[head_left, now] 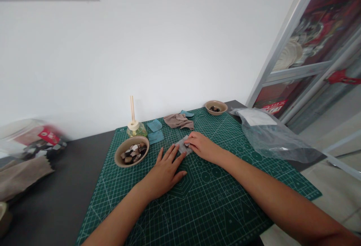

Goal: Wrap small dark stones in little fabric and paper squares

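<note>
A small grey sheet (182, 147) lies on the green cutting mat (180, 219). My left hand (165, 174) is spread flat on the mat, with its fingertips at the near left edge of that sheet. At the sheet's right side, my right hand (199, 145) has its fingers pinched together and pointing down on it; a small piece shows at the fingertips, too hidden to name. Left of my hands stands a beige oval bowl (117, 155) of brown, black and white stones (135, 153). Two blue pieces (156, 137) lie beyond it, near a crumpled brown cloth (176, 121).
A smaller bowl (216, 112) with dark stones stands at the back right. Right of it lies a clear plastic bag (265, 137). A glass bottle with sticks (137, 129) stands near the wall. At the left are a brown cloth (25, 174) and a bag of stones (42, 144).
</note>
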Tool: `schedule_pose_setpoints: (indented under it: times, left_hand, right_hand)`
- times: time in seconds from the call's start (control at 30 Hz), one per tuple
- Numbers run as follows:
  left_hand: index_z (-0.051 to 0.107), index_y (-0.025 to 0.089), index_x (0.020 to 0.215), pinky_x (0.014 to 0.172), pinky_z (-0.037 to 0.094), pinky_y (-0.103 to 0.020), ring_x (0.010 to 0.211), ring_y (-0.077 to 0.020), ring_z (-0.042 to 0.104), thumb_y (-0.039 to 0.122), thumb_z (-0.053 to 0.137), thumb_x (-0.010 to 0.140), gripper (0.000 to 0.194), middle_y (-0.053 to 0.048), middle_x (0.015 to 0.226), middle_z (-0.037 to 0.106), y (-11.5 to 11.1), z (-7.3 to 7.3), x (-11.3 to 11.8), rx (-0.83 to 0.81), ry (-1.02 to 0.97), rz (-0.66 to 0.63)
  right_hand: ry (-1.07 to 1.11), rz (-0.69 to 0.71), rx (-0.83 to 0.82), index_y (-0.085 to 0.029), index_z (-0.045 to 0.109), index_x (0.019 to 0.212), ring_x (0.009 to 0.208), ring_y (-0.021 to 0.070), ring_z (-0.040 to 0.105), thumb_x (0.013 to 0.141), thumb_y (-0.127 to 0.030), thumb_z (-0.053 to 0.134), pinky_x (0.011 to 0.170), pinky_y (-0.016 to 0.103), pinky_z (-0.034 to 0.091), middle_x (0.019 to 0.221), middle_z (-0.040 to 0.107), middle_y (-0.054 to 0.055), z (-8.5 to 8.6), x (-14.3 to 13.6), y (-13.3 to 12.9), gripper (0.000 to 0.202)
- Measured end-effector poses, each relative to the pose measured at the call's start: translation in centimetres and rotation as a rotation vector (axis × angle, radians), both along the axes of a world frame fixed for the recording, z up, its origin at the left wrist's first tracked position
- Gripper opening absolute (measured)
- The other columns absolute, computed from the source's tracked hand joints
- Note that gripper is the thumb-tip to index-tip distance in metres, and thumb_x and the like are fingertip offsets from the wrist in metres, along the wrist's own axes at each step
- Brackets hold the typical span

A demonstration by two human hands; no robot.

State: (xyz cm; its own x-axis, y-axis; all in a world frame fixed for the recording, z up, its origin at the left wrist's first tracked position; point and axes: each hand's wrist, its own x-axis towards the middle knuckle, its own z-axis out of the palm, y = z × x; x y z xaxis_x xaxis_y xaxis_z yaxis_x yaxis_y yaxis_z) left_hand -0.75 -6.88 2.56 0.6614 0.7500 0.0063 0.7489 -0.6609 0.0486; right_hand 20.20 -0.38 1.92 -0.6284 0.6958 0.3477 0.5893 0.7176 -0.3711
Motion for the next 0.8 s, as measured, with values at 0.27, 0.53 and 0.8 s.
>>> schedule_pose_setpoints:
  times: [0.27, 0.53, 0.8]
  left_hand:
    - [0.029, 0.021, 0.144, 0.108, 0.018, -0.058, 0.140, -0.0296, 0.013, 0.045, 0.039, 0.096, 0.054, -0.014, 0.152, 0.022, -0.02, 0.13, 0.12, -0.008, 0.024, 0.008]
    - [0.030, 0.021, 0.144, 0.108, 0.016, -0.058, 0.140, -0.0297, 0.012, 0.045, 0.040, 0.096, 0.054, -0.014, 0.152, 0.020, -0.06, 0.37, 0.26, -0.027, 0.038, 0.014]
    - [0.032, 0.021, 0.143, 0.109, 0.017, -0.058, 0.140, -0.0298, 0.014, 0.044, 0.042, 0.096, 0.053, -0.013, 0.152, 0.023, -0.17, 0.53, 0.14, -0.038, 0.000, 0.017]
  right_hand:
    - [-0.002, 0.010, 0.000, -0.013, 0.066, 0.103, 0.091, 0.0201, 0.053, 0.086, -0.008, 0.051, 0.084, 0.035, 0.046, 0.093, 0.057, 0.010, 0.08, -0.23, 0.06, 0.023]
    - [-0.034, -0.029, -0.003, -0.011, 0.065, 0.105, 0.091, 0.0215, 0.052, 0.086, -0.012, 0.054, 0.085, 0.037, 0.045, 0.093, 0.057, 0.010, 0.15, -0.28, 0.09, 0.022]
    - [-0.013, -0.117, -0.009, -0.013, 0.064, 0.097, 0.095, 0.0228, 0.053, 0.083, -0.019, 0.061, 0.087, 0.038, 0.045, 0.095, 0.057, 0.010, 0.46, -0.19, 0.06, 0.016]
